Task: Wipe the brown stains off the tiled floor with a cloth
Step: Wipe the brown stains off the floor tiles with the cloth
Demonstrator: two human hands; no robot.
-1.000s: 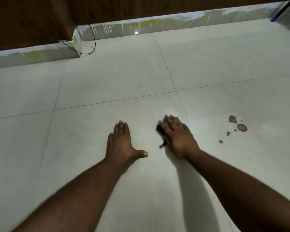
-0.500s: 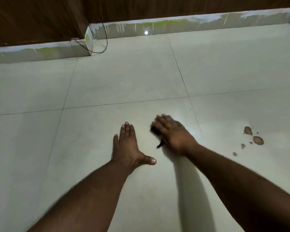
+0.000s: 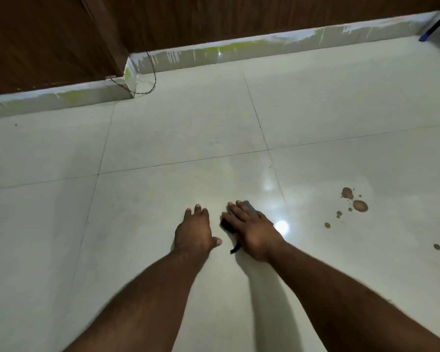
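Observation:
My right hand [image 3: 252,231] lies flat on a small dark cloth [image 3: 226,224] and presses it against the pale tiled floor [image 3: 188,148]. Most of the cloth is hidden under the palm; a dark edge shows at the fingers and a thin tail sticks out near the wrist. My left hand [image 3: 193,231] rests flat on the tile just left of it, fingers straight, thumb out. A cluster of brown stains [image 3: 358,205] sits to the right of my right hand, well apart from the cloth. One more brown spot [image 3: 437,246] lies farther right.
A pale skirting board [image 3: 214,50] with green and white paint drips runs below the brown wooden wall [image 3: 48,41]. A thin black wire [image 3: 148,90] loops on the floor at the wall corner. A blue-tipped dark handle [image 3: 428,34] leans at the far right.
The view has shifted, so the hands sit lower and the stains are back toward the middle right. My right hand's fingers have flattened on the cloth; the left hand stays planted.

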